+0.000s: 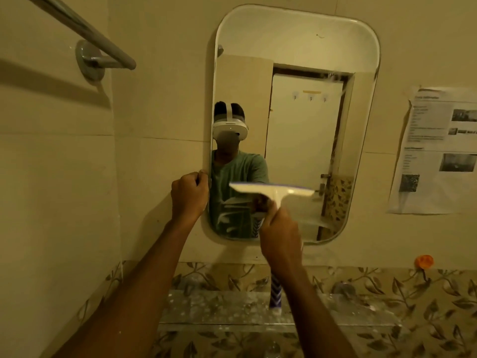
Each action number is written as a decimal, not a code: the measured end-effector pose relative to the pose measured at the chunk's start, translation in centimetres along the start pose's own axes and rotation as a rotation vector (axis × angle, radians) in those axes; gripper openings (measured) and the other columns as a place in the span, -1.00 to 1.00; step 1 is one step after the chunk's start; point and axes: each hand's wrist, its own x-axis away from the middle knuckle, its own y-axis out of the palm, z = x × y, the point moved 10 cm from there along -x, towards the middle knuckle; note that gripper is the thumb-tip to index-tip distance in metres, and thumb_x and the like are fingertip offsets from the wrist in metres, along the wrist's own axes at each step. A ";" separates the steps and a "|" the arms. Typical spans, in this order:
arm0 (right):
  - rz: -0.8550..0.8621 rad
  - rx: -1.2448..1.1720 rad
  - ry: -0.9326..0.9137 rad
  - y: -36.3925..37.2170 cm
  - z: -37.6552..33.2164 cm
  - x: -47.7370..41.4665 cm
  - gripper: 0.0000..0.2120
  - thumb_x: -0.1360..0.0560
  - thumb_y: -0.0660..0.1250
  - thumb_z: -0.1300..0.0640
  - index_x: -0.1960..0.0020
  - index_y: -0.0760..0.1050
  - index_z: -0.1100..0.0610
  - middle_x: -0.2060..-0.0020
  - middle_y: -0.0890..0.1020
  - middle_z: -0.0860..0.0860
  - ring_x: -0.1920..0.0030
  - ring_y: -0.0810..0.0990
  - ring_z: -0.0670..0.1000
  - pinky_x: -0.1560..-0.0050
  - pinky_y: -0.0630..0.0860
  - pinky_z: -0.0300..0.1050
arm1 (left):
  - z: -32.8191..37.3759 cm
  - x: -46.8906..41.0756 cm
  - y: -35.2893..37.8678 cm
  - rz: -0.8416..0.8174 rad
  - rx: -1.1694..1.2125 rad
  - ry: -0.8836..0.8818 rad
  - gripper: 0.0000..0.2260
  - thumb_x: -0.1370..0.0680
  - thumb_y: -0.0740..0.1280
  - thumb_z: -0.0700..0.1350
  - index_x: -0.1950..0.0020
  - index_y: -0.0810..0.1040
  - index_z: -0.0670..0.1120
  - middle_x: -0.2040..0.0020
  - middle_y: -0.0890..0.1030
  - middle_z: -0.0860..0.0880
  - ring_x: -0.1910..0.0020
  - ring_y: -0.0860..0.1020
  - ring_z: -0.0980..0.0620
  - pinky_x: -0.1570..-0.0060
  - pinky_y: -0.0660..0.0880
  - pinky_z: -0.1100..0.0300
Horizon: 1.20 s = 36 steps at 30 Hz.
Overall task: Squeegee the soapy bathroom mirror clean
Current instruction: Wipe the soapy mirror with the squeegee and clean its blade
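From the head camera, a tall rounded-corner wall mirror with a pale frame (296, 29) hangs on the cream tiled wall, and a white plastic T-shaped squeegee with a purple-edged blade (272, 190) is held up against its lower half, the blade lying roughly level across the glass. The right hand (281, 236) is clenched around the squeegee's handle just under the crossbar, fingers wrapped fully round it. The left hand (189, 196) is closed in a fist at the mirror's left edge; it seems to steady the frame, though I cannot tell whether the fingers grip the rim or merely press against it. Whitish soapy streaks show on the glass below the blade (232, 218), and a smaller smear sits near the upper right of the glass, so the lower band and that patch look unfinished. The squeegee should be light and stiff, with only the rubber edge giving; holding the handle close to the head, as here, gives firm, even pressure, though wet soap could make the plastic slippery. The mirror is hard and fragile and may shift on its mount, so bracing its edge is sensible. A chrome towel bar (85, 27) is fixed at upper left, a printed paper sheet (436, 151) is stuck to the wall at right, and a spotted glass shelf (219, 306) runs below.
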 end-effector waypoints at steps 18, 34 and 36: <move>-0.047 0.098 0.014 3.4 1.7 5.2 -0.64 -0.66 0.02 -0.07 0.05 0.49 0.10 0.44 0.52 -0.09 0.49 0.51 -0.14 0.55 0.30 -0.38 | -1.4 -0.2 0.7 -0.152 0.190 -0.141 -0.55 -0.64 0.07 0.13 0.34 0.51 -0.03 0.39 0.59 -0.04 0.37 0.60 0.00 0.20 0.63 -0.01; -0.059 0.215 -0.048 4.4 1.3 6.4 -0.62 -0.65 0.00 -0.07 0.08 0.47 0.13 0.50 0.45 -0.12 0.58 0.43 -0.13 0.62 0.21 -0.34 | -1.1 -0.8 0.8 -0.213 0.198 -0.128 -0.53 -0.65 0.04 0.10 0.32 0.52 -0.07 0.38 0.58 -0.08 0.38 0.58 -0.01 0.27 0.57 0.13; -0.073 0.243 -0.059 4.3 1.4 6.7 -0.61 -0.65 -0.01 -0.07 0.09 0.47 0.12 0.51 0.43 -0.13 0.58 0.41 -0.16 0.59 0.18 -0.37 | -0.9 -0.7 0.7 -0.201 0.175 -0.110 -0.53 -0.65 0.04 0.09 0.29 0.53 -0.09 0.35 0.59 -0.11 0.33 0.60 -0.06 0.21 0.59 0.09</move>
